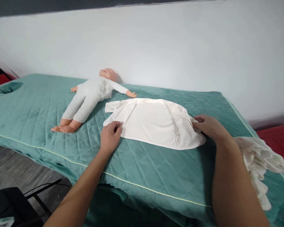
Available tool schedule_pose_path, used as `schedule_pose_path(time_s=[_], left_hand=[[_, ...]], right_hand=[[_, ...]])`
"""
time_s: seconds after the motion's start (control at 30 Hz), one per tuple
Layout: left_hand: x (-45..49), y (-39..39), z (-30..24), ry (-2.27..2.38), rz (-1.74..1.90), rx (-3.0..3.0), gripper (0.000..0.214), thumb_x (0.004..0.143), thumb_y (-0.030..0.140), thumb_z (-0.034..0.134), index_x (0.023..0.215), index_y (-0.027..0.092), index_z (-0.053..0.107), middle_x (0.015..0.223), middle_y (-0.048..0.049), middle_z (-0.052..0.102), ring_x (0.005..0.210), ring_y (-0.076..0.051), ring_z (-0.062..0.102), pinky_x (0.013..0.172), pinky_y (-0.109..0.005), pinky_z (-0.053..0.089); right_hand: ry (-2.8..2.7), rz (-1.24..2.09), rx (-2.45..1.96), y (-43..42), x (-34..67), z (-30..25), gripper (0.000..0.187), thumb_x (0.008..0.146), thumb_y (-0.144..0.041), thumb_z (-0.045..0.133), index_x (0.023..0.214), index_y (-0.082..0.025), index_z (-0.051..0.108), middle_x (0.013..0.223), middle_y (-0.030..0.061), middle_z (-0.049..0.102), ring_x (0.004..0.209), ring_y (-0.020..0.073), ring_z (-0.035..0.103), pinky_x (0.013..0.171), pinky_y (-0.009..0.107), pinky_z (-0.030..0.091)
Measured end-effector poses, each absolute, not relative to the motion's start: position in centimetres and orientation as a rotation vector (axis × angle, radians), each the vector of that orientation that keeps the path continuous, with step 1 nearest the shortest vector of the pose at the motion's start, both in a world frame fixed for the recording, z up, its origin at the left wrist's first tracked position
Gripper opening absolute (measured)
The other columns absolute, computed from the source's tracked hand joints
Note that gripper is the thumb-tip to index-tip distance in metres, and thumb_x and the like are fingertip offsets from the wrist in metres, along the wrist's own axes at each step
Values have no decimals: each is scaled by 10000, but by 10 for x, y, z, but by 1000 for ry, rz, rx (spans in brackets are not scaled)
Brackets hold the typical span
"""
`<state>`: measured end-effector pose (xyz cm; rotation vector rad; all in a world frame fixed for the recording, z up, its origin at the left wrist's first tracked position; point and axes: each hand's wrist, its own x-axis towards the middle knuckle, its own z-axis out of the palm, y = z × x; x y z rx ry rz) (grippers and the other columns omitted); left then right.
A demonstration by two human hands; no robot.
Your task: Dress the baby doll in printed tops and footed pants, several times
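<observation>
1. Presently we find the garment (153, 123) spread flat near the middle of the bed (156, 170), just beside the doll (87, 97).
2. We note the left hand (110, 136) pinching the garment's left hem between thumb and finger.
3. We note the right hand (209, 126) on the right edge, fingers curled. Whether it grips or merely presses, we cannot tell.
4. We judge the work to be smoothing. Both edges are best drawn apart evenly and low over the quilting, so no crease forms across the middle.
5. We advise keeping the sleeve off the doll's arm, which lies close.
6. We record a loose cloth (260, 157) by the right forearm, apart from the garment.
</observation>
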<state>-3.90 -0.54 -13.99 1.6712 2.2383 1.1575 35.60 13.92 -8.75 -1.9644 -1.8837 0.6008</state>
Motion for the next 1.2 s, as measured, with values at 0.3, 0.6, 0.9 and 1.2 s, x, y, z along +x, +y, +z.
schedule_pose_path(time_s=[0.3,0.6,0.9,1.2], left_hand=[[-40,-6,-140,2232,1155,1661,245,902,328,509,971,203,707,840,-27,738,787,-204,650,734,-316,441],[-39,-6,-139,2208,1179,1640,243,887,321,519,964,201,716,808,-20,731,771,-208,649,729,-326,435],[-38,-7,-136,2209,1169,1630,254,883,327,523,975,198,721,821,-23,734,790,-208,658,726,-321,426],[-41,-6,-139,2203,1191,1633,238,878,319,535,962,198,723,789,-13,719,772,-201,647,720,-318,424]], right_hand=[[-1311,-13,-1894,142,364,-94,273,842,-239,574,1030,-177,763,1077,181,719,1036,335,668,957,477,502],[-1610,-78,-1444,140,333,-111,284,873,-245,514,1105,-199,672,1159,155,678,1166,321,613,994,509,519],[-1954,-85,-1458,142,309,-113,349,885,-178,479,1173,-203,675,1255,159,649,1201,343,577,1031,519,479],[-1877,21,-1235,124,295,-111,215,927,-299,522,1076,-220,654,1063,114,697,948,266,661,918,450,543]])
